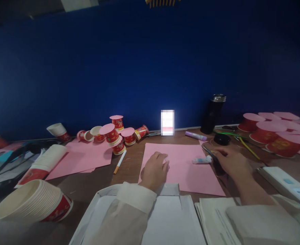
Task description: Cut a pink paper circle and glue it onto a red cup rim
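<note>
My left hand lies on the left part of a pink sheet, its fingers apart and nothing in them. To the right of the sheet, my right hand has its fingers closed around a thin dark pen-like tool, whose tip points up and left over the sheet's right edge. A small glue tube with a white cap lies on the sheet between my hands. Behind the sheet is a purple glue stick. A round black lid sits just beyond my right hand.
Red cups with pink discs stand at the back left, others at the right. Nested paper cups lie at the front left. A black bottle, a white power strip and a white box surround the sheet.
</note>
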Tool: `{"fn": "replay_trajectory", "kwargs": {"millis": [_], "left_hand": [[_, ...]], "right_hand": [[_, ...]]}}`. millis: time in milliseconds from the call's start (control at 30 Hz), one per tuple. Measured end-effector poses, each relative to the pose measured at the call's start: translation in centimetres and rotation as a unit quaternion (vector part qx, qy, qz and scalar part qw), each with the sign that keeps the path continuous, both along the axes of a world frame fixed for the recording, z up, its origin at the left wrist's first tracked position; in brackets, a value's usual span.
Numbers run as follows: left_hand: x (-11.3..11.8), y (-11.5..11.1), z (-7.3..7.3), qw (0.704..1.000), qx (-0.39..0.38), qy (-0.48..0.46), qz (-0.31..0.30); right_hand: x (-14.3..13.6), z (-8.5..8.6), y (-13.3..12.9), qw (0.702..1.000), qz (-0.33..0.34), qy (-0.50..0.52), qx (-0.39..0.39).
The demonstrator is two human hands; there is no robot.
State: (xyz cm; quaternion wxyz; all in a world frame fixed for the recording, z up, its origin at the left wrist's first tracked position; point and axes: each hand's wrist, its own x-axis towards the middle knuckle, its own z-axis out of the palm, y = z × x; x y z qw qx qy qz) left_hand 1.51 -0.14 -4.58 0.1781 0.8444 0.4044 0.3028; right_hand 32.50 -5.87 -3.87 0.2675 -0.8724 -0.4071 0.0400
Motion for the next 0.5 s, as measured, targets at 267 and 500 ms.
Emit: {"fn": "replay_trajectory", "kwargs": {"millis": [267,500], "left_hand": [[0.2,0.1,0.1,0.999,-0.026,0.025,-0.029],[0.2,0.2,-0.1,0.999,-0.029,0.031,-0.024]], "right_hand": [[-0.4,0.4,0.0,0.999,0.044,-0.002,-0.015],[-1.6,-0.1,0.4,0.962,0.269,-0.053,0.005]]}}
